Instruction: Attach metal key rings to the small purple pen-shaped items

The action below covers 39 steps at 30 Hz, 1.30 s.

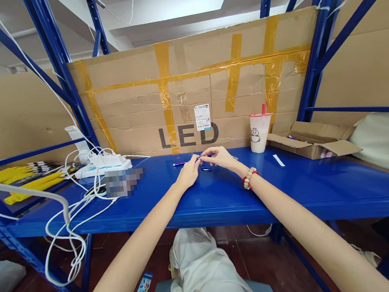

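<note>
Both of my arms reach forward over a blue metal shelf [220,198]. My left hand [188,173] and my right hand [221,158] meet near the back of the shelf, fingertips pinching a small metal piece [200,159] between them. A thin purple pen-like stick [179,164] lies on the shelf just left of my left hand. A small dark part [206,169] rests on the shelf under my hands. My right wrist wears a beaded bracelet [249,178].
A taped cardboard sheet marked LED [189,96] stands behind. A drink cup with a red straw [260,131] and an open cardboard box [312,140] sit at the right. A power strip with white cables [102,166] lies at the left, yellow items [29,180] beyond.
</note>
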Each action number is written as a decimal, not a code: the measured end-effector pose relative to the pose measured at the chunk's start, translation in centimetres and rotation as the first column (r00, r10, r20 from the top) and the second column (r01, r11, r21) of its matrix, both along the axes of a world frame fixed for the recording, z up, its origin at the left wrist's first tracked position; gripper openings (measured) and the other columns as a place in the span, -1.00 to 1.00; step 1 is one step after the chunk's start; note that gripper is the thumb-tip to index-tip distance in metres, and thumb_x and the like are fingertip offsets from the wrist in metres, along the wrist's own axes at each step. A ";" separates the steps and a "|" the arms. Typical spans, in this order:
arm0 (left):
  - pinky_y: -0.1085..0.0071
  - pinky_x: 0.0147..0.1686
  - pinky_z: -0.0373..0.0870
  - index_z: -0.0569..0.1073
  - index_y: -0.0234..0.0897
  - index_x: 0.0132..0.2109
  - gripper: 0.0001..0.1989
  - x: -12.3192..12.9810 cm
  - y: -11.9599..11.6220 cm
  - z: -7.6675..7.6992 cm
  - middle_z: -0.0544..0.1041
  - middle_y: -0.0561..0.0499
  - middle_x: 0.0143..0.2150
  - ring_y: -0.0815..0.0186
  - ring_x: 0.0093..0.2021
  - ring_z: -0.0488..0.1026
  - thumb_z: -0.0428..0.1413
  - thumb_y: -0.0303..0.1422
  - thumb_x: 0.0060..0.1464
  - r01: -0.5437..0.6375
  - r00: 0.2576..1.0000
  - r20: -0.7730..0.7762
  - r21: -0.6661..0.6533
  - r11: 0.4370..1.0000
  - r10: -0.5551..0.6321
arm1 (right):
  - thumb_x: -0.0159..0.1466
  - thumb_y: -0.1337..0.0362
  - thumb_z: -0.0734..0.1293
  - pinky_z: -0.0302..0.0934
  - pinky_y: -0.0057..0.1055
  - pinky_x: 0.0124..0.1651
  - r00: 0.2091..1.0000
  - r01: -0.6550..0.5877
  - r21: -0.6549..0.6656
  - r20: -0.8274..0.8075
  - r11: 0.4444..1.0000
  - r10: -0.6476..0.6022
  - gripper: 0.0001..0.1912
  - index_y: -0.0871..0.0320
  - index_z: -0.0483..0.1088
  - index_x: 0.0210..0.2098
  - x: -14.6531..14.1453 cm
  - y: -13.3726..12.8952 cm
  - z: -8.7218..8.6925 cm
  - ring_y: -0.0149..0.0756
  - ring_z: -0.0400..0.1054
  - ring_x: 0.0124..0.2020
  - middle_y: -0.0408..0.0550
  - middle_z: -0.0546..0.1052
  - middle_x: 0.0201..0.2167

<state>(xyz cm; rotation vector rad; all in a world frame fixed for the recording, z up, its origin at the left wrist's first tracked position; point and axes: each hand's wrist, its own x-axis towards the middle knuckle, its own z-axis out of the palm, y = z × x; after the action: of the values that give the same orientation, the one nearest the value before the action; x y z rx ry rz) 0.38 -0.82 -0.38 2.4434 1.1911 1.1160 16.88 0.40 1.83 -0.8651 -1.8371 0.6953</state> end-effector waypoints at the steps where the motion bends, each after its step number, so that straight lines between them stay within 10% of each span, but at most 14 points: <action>1: 0.41 -0.35 0.25 0.23 -0.21 -0.10 -0.74 0.0 0.0 0.0 0.45 0.00 -0.34 0.28 -0.33 0.41 -0.27 -0.27 0.21 0.001 1.000 -0.001 0.000 1.000 -0.001 | -0.08 0.04 0.41 0.09 -0.53 -0.62 1.000 -0.006 0.002 -0.006 1.000 0.006 -0.58 0.27 0.45 -0.38 0.0 0.0 0.0 -0.51 0.21 -0.66 -0.05 0.47 -0.50; 39: 0.35 -0.21 0.32 0.28 -0.17 -0.06 -0.72 -0.1 -0.4 0.2 0.48 -0.01 -0.24 0.26 -0.21 0.44 -0.22 -0.25 0.20 0.001 0.994 -0.111 -0.013 1.000 -0.002 | -0.13 0.07 0.44 0.07 -0.57 -0.66 0.999 0.015 -0.055 0.031 0.998 -0.013 -0.61 0.27 0.47 -0.43 0.6 0.4 -0.4 -0.52 0.23 -0.67 -0.05 0.48 -0.52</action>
<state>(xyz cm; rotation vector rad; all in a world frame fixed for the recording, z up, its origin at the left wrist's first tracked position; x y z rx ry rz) 0.25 -1.18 -0.20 2.5256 1.2233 0.9803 17.47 0.78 1.42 -0.9282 -1.8450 0.7303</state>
